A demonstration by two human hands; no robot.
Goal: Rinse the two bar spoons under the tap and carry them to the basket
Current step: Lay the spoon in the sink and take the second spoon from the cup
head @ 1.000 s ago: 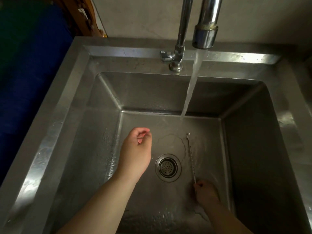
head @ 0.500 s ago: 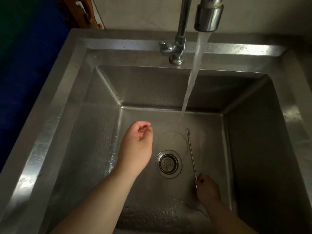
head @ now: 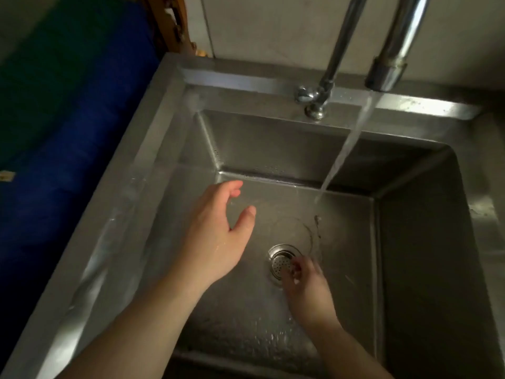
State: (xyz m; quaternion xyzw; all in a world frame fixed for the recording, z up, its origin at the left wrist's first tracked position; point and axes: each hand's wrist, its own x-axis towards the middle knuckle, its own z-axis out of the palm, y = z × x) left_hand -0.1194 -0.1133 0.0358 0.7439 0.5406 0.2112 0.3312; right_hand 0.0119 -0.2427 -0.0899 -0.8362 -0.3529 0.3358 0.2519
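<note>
A thin twisted bar spoon (head: 317,222) lies low in the steel sink (head: 153,149), its far tip just below where the water stream (head: 347,149) from the tap (head: 385,75) lands. My right hand (head: 308,285) is closed on the spoon's near end, right beside the drain (head: 280,262); the hand and shaft are blurred. My left hand (head: 218,236) hovers over the left half of the basin, fingers spread and holding nothing. I can make out only one spoon.
The tap's base and handle (head: 314,101) stand on the back ledge. A dark blue surface (head: 68,160) fills the left side beyond the sink's edge. A tiled wall (head: 273,26) rises behind. No basket is in view.
My right hand has slid left to the drain, bringing the spoon's near end with it. My left hand has uncurled from a loose fist to spread fingers. The view has shifted right.
</note>
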